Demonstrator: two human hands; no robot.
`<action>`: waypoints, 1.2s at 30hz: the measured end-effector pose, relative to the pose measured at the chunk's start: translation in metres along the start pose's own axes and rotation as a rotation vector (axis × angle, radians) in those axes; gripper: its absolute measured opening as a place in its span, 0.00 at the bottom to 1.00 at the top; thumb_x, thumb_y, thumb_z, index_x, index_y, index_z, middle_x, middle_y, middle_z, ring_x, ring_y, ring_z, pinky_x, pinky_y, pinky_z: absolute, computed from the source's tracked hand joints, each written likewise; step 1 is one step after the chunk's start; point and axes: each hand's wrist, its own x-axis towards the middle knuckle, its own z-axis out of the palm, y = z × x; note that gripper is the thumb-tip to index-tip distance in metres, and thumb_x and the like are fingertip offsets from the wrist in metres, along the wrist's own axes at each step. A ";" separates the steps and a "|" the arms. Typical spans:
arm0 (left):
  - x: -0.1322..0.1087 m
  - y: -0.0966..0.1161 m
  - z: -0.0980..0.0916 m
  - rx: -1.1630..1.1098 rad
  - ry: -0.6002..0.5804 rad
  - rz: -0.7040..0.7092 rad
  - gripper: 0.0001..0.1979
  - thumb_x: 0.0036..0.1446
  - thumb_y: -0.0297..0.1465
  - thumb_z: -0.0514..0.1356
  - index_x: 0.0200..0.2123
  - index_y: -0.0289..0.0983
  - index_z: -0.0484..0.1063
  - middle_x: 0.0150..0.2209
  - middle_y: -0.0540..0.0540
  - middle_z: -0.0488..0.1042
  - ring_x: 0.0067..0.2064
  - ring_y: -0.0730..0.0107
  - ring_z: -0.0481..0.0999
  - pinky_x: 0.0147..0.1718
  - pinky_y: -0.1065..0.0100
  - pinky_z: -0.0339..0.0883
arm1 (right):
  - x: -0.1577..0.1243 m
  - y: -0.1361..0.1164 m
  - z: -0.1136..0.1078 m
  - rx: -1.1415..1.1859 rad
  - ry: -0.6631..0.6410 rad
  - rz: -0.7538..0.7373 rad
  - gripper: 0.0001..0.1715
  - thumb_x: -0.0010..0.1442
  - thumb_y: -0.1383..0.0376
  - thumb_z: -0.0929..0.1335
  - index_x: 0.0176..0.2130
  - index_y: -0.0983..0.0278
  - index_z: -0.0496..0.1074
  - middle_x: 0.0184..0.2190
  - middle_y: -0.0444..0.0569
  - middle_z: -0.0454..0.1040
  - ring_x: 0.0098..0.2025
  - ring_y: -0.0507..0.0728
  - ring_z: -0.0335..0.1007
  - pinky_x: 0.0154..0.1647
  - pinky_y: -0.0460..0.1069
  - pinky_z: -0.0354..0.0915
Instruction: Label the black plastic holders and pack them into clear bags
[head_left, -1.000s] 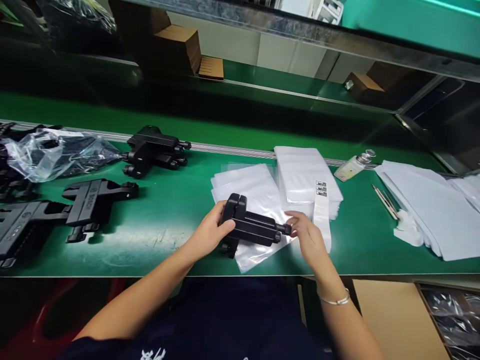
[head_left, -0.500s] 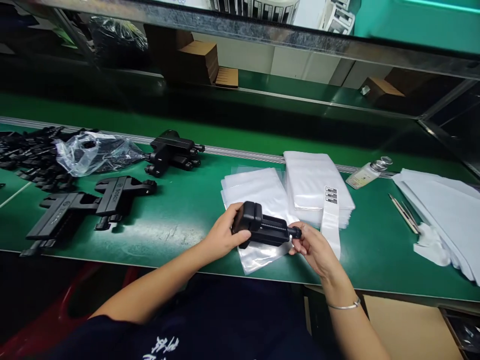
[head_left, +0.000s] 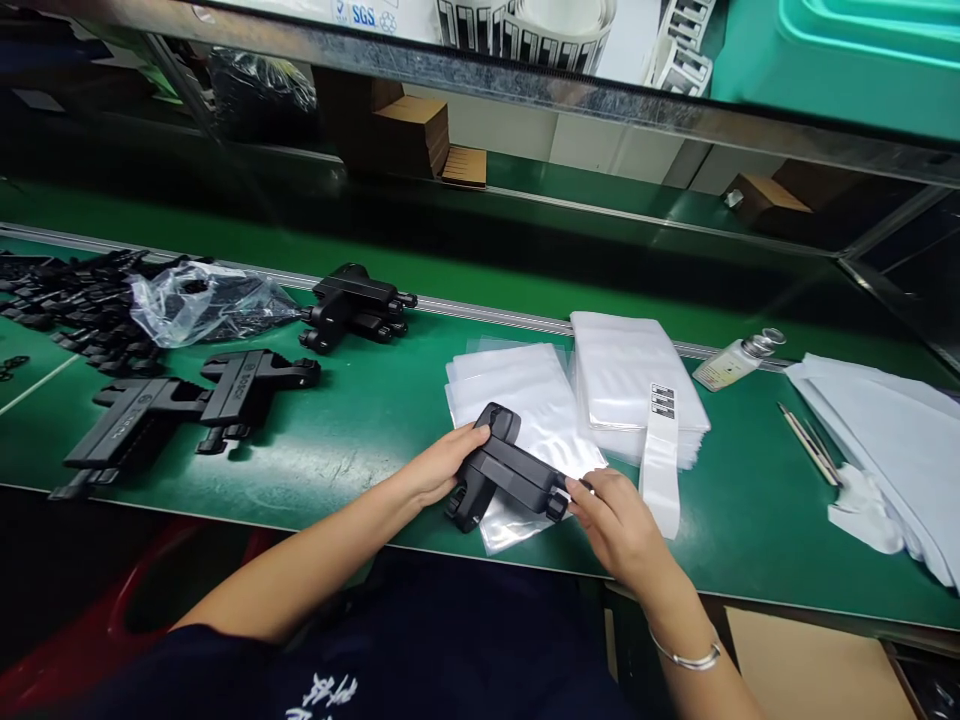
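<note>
A black plastic bracket part [head_left: 504,470] is held just above a clear plastic bag [head_left: 525,420] on the green bench [head_left: 375,420]. My left hand [head_left: 441,465] grips its thick left end, fingers curled around it. My right hand [head_left: 613,520] is closed on its narrow right end. The part is tilted, its left end higher and further from me. To the right lies a stack of clear bags [head_left: 634,375] with a white label strip [head_left: 661,455] draped over its front.
Three more black parts [head_left: 352,305] [head_left: 251,390] [head_left: 124,435] lie to the left, beside a crumpled bag [head_left: 202,300] and a heap of small black pieces [head_left: 82,310]. At the right sit a small bottle [head_left: 739,358], thin sticks [head_left: 806,435] and white sheets [head_left: 885,440].
Both hands have turned the black part, tilting it and bringing it nearer to me over the front of the clear bag. The camera view has shifted slightly.
</note>
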 end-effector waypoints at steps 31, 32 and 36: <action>-0.037 0.020 -0.008 0.693 -0.136 0.576 0.29 0.46 0.36 0.68 0.52 0.41 0.68 0.51 0.42 0.76 0.54 0.52 0.73 0.59 0.52 0.58 | -0.012 -0.001 -0.005 0.266 0.148 0.450 0.15 0.65 0.61 0.66 0.51 0.59 0.68 0.37 0.51 0.75 0.35 0.58 0.74 0.34 0.52 0.71; -0.036 0.019 -0.007 0.587 -0.117 0.490 0.30 0.45 0.40 0.69 0.52 0.39 0.69 0.49 0.42 0.76 0.51 0.52 0.74 0.53 0.55 0.63 | -0.010 -0.003 -0.007 0.188 0.131 0.347 0.16 0.65 0.60 0.66 0.52 0.59 0.68 0.38 0.52 0.75 0.36 0.59 0.74 0.35 0.53 0.71; -0.031 0.011 -0.001 0.233 -0.079 0.243 0.30 0.48 0.52 0.64 0.47 0.36 0.71 0.43 0.42 0.77 0.42 0.57 0.75 0.38 0.66 0.67 | 0.000 -0.009 -0.009 0.010 0.050 -0.003 0.16 0.68 0.56 0.61 0.51 0.60 0.69 0.33 0.52 0.76 0.32 0.58 0.71 0.32 0.53 0.67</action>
